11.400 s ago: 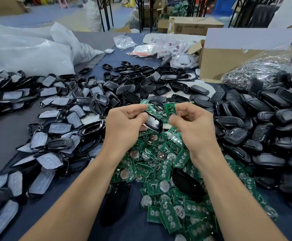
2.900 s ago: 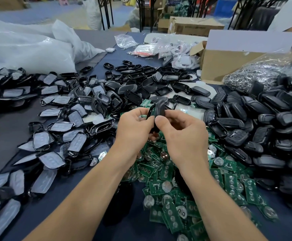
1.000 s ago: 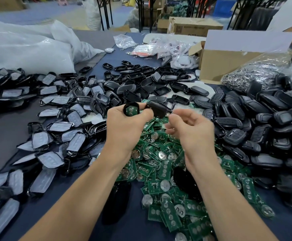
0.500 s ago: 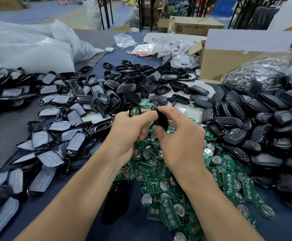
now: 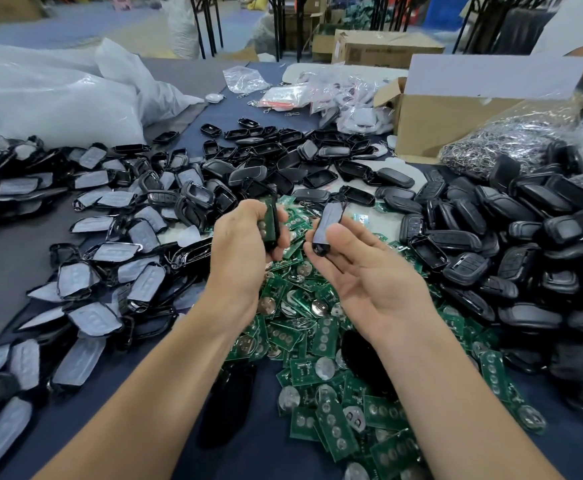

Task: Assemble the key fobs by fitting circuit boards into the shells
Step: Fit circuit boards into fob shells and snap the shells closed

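My left hand [image 5: 245, 251] has its fingers curled round a black shell half [image 5: 273, 220] held on edge, with a green board in it. My right hand [image 5: 366, 275] is palm up, with the thumb pinching the other black cover [image 5: 328, 221] against my fingertips. The two pieces are near each other but apart, up over the heap of green circuit boards [image 5: 318, 341].

There's clutter all round. A big pile of black shells [image 5: 525, 237] is on my right, film-covered fronts [image 5: 110, 237] are spread on my left, and open halves [image 5: 283, 157] lie further back. Behind those are a cardboard box [image 5: 456, 116], a bag of metal rings [image 5: 512, 136] and white plastic sacks [image 5: 40, 98].

My forearms cover a good chunk of the board heap. There are two dark shapes [image 5: 227, 403] down there I honestly can't make out. My fingers hide most of the board in the shell, and the side piles run off the edges.
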A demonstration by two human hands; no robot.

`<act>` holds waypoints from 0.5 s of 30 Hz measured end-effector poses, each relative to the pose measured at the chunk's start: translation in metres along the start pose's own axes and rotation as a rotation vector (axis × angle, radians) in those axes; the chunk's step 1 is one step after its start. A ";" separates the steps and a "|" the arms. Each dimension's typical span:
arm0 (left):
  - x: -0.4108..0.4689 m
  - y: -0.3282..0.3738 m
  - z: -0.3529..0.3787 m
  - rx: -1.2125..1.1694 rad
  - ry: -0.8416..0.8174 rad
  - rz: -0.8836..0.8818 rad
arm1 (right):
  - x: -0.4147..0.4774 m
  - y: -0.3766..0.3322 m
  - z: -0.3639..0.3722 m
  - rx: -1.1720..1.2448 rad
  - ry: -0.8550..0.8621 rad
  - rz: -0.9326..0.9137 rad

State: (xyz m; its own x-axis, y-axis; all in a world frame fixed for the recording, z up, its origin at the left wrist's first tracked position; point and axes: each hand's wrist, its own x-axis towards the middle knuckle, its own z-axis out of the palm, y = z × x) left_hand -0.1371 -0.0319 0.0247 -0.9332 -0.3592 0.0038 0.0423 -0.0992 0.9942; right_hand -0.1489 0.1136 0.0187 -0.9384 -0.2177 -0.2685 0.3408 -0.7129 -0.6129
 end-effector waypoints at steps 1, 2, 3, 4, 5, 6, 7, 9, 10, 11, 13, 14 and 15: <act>0.001 -0.001 0.000 0.053 0.023 0.028 | 0.001 0.001 -0.001 -0.006 -0.007 0.004; 0.001 -0.002 0.000 0.120 0.033 0.050 | 0.001 0.002 -0.001 -0.025 -0.017 0.008; 0.001 -0.003 0.001 0.183 0.033 0.061 | 0.002 0.003 -0.002 -0.059 -0.028 0.007; 0.001 -0.004 0.002 0.229 0.027 0.060 | 0.002 0.004 -0.002 -0.111 -0.032 -0.002; 0.001 -0.004 0.002 0.261 0.016 0.056 | 0.002 0.005 -0.002 -0.174 -0.031 -0.019; 0.002 -0.005 0.002 0.288 -0.007 0.058 | 0.002 0.007 -0.003 -0.235 -0.026 -0.040; 0.002 -0.005 0.002 0.313 -0.038 0.064 | 0.002 0.008 -0.003 -0.279 -0.024 -0.059; 0.003 -0.005 0.001 0.350 -0.071 0.072 | 0.001 0.009 -0.004 -0.328 -0.027 -0.095; 0.003 -0.006 0.000 0.346 -0.068 0.071 | 0.001 0.009 -0.004 -0.354 -0.022 -0.118; 0.003 -0.005 -0.001 0.328 -0.065 0.066 | 0.002 0.009 -0.004 -0.397 -0.007 -0.150; 0.002 -0.005 -0.002 0.308 -0.075 0.064 | 0.002 0.009 -0.004 -0.514 0.032 -0.240; 0.002 -0.005 -0.002 0.319 -0.075 0.068 | 0.002 0.009 -0.004 -0.560 0.038 -0.284; 0.002 -0.005 -0.002 0.332 -0.065 0.071 | 0.001 0.010 -0.003 -0.593 0.037 -0.319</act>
State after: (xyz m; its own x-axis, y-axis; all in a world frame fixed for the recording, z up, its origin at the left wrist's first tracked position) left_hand -0.1387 -0.0336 0.0193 -0.9532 -0.2939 0.0706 -0.0004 0.2348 0.9721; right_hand -0.1467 0.1087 0.0100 -0.9993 -0.0265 -0.0253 0.0311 -0.2496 -0.9678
